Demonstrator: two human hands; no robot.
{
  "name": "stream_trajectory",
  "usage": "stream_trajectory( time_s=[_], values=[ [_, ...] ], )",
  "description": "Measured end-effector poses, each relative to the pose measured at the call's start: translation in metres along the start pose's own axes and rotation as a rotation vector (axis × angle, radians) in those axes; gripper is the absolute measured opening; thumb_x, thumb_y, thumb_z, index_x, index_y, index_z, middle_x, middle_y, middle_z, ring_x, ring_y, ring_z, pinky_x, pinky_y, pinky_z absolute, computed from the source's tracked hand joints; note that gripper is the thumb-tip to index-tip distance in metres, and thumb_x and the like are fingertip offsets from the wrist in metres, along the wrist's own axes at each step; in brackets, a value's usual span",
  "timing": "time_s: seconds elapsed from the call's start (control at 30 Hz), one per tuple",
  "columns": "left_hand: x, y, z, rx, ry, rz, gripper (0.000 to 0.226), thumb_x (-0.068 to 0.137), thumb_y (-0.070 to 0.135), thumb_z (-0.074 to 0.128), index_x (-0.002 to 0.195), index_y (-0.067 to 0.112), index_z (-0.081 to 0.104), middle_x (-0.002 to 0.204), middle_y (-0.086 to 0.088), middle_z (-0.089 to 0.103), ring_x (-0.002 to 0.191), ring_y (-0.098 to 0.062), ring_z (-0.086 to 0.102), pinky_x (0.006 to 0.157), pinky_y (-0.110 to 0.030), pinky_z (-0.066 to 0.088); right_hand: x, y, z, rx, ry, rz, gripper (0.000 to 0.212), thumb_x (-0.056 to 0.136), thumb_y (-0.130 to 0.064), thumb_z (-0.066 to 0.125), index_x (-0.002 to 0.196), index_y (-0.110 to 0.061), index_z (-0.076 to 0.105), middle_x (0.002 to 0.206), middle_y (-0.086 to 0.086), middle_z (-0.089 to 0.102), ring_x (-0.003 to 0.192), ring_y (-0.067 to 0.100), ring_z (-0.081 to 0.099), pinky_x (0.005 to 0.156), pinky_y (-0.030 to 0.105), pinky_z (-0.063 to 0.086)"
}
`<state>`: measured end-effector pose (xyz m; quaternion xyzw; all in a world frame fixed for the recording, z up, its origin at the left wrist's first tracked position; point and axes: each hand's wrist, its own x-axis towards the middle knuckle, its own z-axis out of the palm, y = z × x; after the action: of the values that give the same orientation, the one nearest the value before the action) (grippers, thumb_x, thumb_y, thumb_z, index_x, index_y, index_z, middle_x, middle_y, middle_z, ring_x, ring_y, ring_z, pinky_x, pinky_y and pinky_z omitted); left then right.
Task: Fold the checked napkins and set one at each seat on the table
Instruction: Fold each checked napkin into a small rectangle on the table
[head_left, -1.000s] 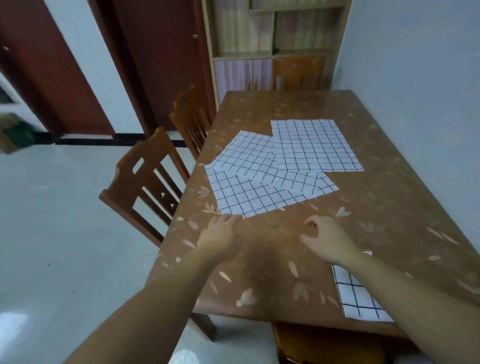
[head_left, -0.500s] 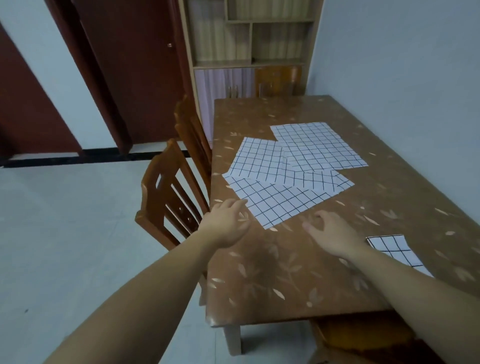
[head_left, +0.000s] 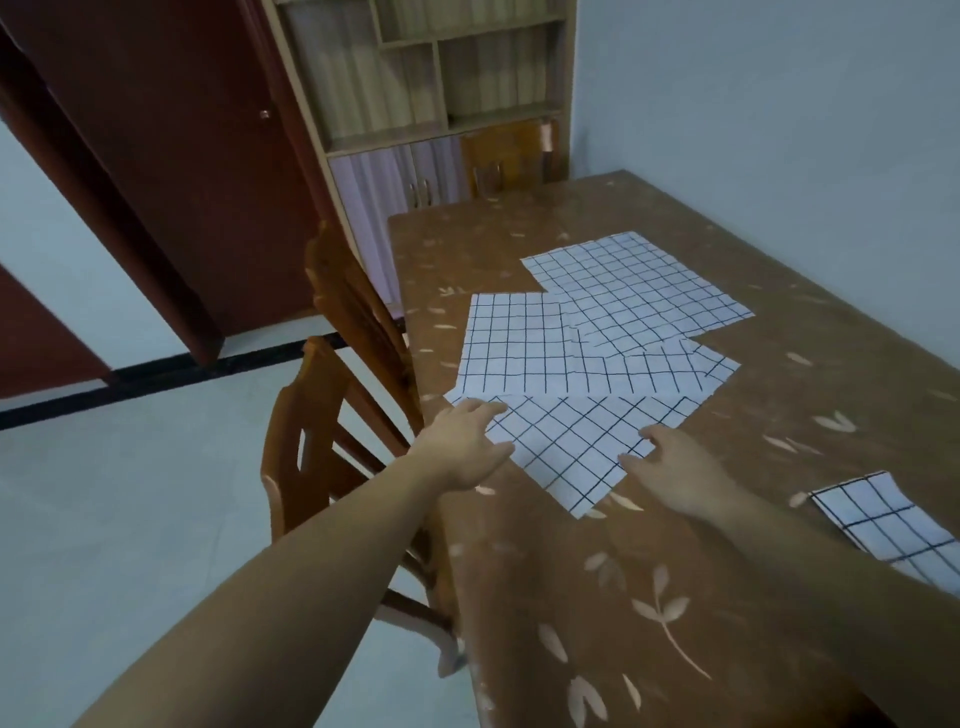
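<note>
on the counter (head_left: 597, 597) lie four checked napkins (head_left: 519, 343): three spread open and overlapping, one folded napkin (head_left: 883, 519) at the near right. two chairs (head_left: 311, 452) stand left. both hands, short of the cloth earlier, now touch the nearest napkin (head_left: 571, 447): left hand (head_left: 462, 447) fingers straight, together; right hand (head_left: 675, 467) fingers loosely apart.
</note>
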<state>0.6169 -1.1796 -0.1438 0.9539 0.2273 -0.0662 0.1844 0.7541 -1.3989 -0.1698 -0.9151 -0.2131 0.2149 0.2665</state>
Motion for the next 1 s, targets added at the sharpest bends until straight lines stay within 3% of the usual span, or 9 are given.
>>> stream_trajectory(
  time_s=[0.2,0.3,0.33,0.43,0.57,0.7,0.8,1.0],
  values=[
    [0.056,-0.044,-0.01,0.079,-0.074,0.183,0.06,0.096,0.048,0.048,0.15,0.032,0.029,0.157,0.001,0.028,0.141,-0.028,0.029,0.114,-0.045,0.029,0.012,-0.034,0.016,0.049,0.09,0.139,0.057,0.092,-0.037,0.059,0.141,-0.012,0.044,0.1,0.005,0.06,0.084,0.013,0.057,0.073,0.023,0.044],
    [0.087,-0.074,-0.02,0.045,-0.112,0.287,0.06,0.094,0.047,0.048,0.149,0.033,0.029,0.158,0.001,0.027,0.142,-0.026,0.028,0.113,-0.048,0.031,0.016,-0.068,0.029,0.022,0.183,0.212,0.058,0.092,-0.036,0.06,0.142,-0.011,0.043,0.131,0.01,0.057,0.108,0.021,0.058,0.088,0.029,0.042],
    [0.097,-0.084,-0.025,0.044,-0.131,0.332,0.06,0.094,0.047,0.048,0.149,0.033,0.03,0.158,0.001,0.027,0.142,-0.026,0.028,0.112,-0.048,0.032,0.017,-0.079,0.034,0.019,0.208,0.245,0.058,0.093,-0.037,0.06,0.142,-0.011,0.044,0.134,0.01,0.055,0.106,0.02,0.057,0.087,0.029,0.042],
    [0.116,-0.109,-0.043,0.074,-0.144,0.467,0.06,0.093,0.047,0.048,0.149,0.033,0.03,0.157,0.001,0.029,0.141,-0.025,0.03,0.111,-0.048,0.034,0.017,-0.108,0.049,0.001,0.248,0.341,0.059,0.092,-0.04,0.059,0.141,-0.011,0.044,0.129,0.009,0.058,0.086,0.015,0.055,0.077,0.026,0.04],
    [0.136,-0.13,-0.066,0.084,-0.176,0.533,0.06,0.094,0.048,0.048,0.15,0.032,0.03,0.157,-0.001,0.028,0.141,-0.027,0.029,0.113,-0.049,0.031,0.008,-0.133,0.062,-0.035,0.314,0.403,0.06,0.09,-0.045,0.059,0.14,-0.013,0.046,0.134,0.006,0.055,0.105,0.021,0.057,0.082,0.028,0.04],
    [0.138,-0.129,-0.082,0.104,-0.177,0.596,0.058,0.095,0.048,0.049,0.148,0.032,0.033,0.155,0.001,0.033,0.139,-0.024,0.033,0.111,-0.047,0.034,-0.007,-0.14,0.066,0.039,0.371,0.429,0.056,0.089,-0.043,0.058,0.138,-0.016,0.049,0.122,0.003,0.065,0.096,0.018,0.063,0.079,0.028,0.042],
    [0.133,-0.121,-0.086,0.118,-0.163,0.618,0.057,0.094,0.047,0.05,0.147,0.031,0.034,0.154,0.002,0.034,0.138,-0.023,0.034,0.11,-0.046,0.036,-0.014,-0.141,0.072,0.083,0.403,0.442,0.057,0.089,-0.044,0.058,0.139,-0.017,0.048,0.128,0.004,0.062,0.09,0.014,0.058,0.08,0.029,0.043],
    [0.145,-0.119,-0.065,0.172,-0.241,0.689,0.057,0.093,0.049,0.048,0.147,0.035,0.034,0.155,0.006,0.032,0.138,-0.022,0.034,0.11,-0.047,0.035,-0.008,-0.151,0.108,0.171,0.408,0.519,0.059,0.091,-0.038,0.06,0.14,-0.009,0.044,0.122,0.013,0.064,0.099,0.017,0.059,0.087,0.031,0.043]
  ],
)
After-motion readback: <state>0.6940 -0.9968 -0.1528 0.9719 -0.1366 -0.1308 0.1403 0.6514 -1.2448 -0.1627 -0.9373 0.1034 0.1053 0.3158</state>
